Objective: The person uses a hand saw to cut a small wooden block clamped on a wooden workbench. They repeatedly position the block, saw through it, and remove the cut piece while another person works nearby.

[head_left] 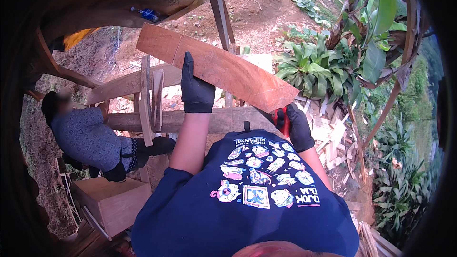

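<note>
A reddish-brown wooden board [214, 64] slants across the middle, its left end higher and its right end lower. My left hand [197, 88], in a black glove, grips the board's lower edge with the thumb up on its face; the other fingers are hidden behind it. At the board's right end is my right hand [297, 126], also gloved in black. Its fingers are closed round a red-handled tool [283, 123]. A dark, blade-like strip runs from the handle under the board's edge, but most of the tool is hidden, so its kind is unclear.
A thick timber beam [219, 120] crosses behind the board, with upright wood pieces [144, 97] at its left. Another person [90, 133] is at the left, near a wooden box [112, 204]. Wood offcuts [333, 135] litter the ground at right, beside leafy plants [314, 69].
</note>
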The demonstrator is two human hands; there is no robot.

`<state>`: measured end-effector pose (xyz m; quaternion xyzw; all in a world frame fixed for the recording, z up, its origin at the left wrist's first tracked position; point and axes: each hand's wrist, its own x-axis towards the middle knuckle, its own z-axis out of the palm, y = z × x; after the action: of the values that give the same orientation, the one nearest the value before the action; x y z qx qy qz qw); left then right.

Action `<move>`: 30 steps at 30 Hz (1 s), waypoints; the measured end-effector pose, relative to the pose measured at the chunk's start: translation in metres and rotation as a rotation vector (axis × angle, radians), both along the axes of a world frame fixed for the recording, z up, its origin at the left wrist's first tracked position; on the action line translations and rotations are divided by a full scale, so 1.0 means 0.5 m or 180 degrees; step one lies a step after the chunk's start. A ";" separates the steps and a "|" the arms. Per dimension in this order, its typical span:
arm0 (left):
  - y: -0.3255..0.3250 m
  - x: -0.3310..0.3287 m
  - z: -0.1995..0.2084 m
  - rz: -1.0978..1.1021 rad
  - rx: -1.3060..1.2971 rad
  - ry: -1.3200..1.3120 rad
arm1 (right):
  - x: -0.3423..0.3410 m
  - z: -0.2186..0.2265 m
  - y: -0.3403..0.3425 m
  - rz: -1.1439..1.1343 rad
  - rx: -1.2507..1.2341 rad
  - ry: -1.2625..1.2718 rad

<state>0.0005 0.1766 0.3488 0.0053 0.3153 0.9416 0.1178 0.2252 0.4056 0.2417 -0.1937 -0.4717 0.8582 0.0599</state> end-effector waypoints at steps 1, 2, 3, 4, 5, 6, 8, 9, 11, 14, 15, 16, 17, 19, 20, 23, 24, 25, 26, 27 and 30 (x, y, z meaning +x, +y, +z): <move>0.002 0.001 -0.017 -0.0110 0.0066 0.0035 | 0.002 0.035 -0.002 0.0054 -0.0516 0.0095; -0.002 0.004 -0.034 -0.0189 0.0102 0.0018 | 0.002 0.041 -0.002 0.0027 -0.0687 0.0148; -0.005 0.006 -0.051 -0.0263 0.0142 0.0000 | 0.001 0.044 0.000 0.0004 -0.0854 0.0201; -0.004 0.012 -0.060 -0.0330 0.0199 -0.0026 | 0.001 0.043 0.004 -0.0013 -0.1004 0.0246; -0.002 0.020 -0.068 -0.0354 0.0236 -0.0023 | 0.005 0.031 0.017 0.0143 -0.1107 0.0339; 0.001 0.030 -0.074 -0.0372 0.0276 -0.0018 | 0.012 0.031 0.023 0.0149 -0.0957 0.0448; -0.003 0.046 -0.084 -0.0361 0.0350 0.0010 | 0.016 0.063 0.028 0.0231 -0.0672 0.0650; -0.008 0.052 -0.089 -0.0361 0.0390 0.0038 | 0.017 0.063 0.032 0.0187 -0.0620 0.0598; -0.015 0.062 -0.097 -0.0276 0.0468 0.0077 | 0.014 0.063 0.043 0.0118 -0.0503 0.0514; -0.031 0.073 -0.115 -0.0020 0.0600 0.0131 | 0.004 0.026 0.093 0.0589 -0.0120 0.0276; -0.043 0.079 -0.121 0.0078 0.0667 0.0174 | 0.000 0.020 0.108 0.0767 0.0285 0.0040; -0.051 0.085 -0.114 0.0161 0.0720 0.0214 | -0.004 0.014 0.113 0.0929 0.0680 -0.0193; -0.059 0.085 -0.104 0.0115 0.0956 0.0075 | -0.014 0.014 0.114 0.1019 0.0903 -0.0254; -0.052 0.085 -0.082 0.0220 0.0987 0.0561 | -0.025 -0.011 0.108 0.1126 0.0063 -0.0504; -0.046 0.086 -0.065 0.0264 0.1002 0.0802 | -0.028 -0.027 0.106 0.1171 -0.0355 -0.0632; -0.059 0.073 -0.028 0.0375 0.1016 0.1066 | -0.041 -0.022 0.090 0.1774 -0.0914 -0.0308; -0.061 0.066 -0.017 0.0306 0.1016 0.1215 | -0.044 -0.009 0.087 0.2027 -0.0978 -0.0117; -0.051 0.056 -0.004 0.0028 0.1056 0.1568 | -0.053 -0.012 0.087 0.2185 -0.1243 0.0062; -0.044 0.059 -0.001 -0.0007 0.1174 0.1509 | -0.057 -0.009 0.091 0.2100 -0.1431 -0.0137; -0.037 0.061 0.001 -0.0044 0.1290 0.1450 | -0.060 -0.004 0.093 0.2011 -0.1621 -0.0334; -0.028 0.073 0.031 -0.0124 0.1386 0.1395 | -0.059 0.095 0.070 0.1959 -0.1297 -0.0509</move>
<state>0.0371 0.1627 0.3646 0.2395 0.1238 0.9610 0.0612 0.1957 0.4404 0.2893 -0.1173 -0.3306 0.8944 -0.2774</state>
